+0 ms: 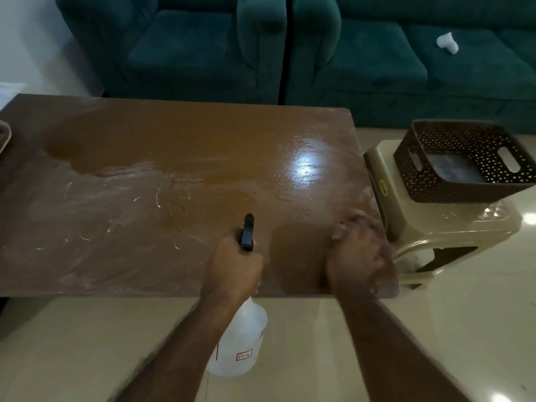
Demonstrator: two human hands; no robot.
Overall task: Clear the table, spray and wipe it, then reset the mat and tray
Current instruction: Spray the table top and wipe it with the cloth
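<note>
The glossy cream tile floor (87,343) fills the nearest part of the view, and both bare forearms reach forward over it. The left hand (235,265) grips the neck of a translucent white spray bottle (243,340). Its body hangs below the hand, over the floor just short of the counter's near edge, and it bears a small red-framed label. The bottle's black trigger head (248,233) sticks out past the fingers and points away over the counter top.

To the right, the right hand (356,256) lies on the near right corner of the counter, knuckles up. It is smeared by motion blur. A pale patch shows at its lower right edge, but I cannot tell whether the fingers hold anything or are merely curled.

The brown counter (145,198) is wet. A darker damp area spreads across its far half, pale streaks and scratchy white marks run over the near left half, and a bright glare sits toward the right. At the far left edge of the frame a brown rounded rim (3,134) rests on it, mostly cut off.

Just beside the counter's right end stands a beige plastic stool (452,227) carrying a dark brown perforated basket (435,181) with slot handles. Something grey and flat lies in its bottom, too dim to name.

Beyond are a dark green armchair (179,47) and a matching sofa (377,62). A small crumpled white thing (447,43) lies on the sofa seat.
</note>
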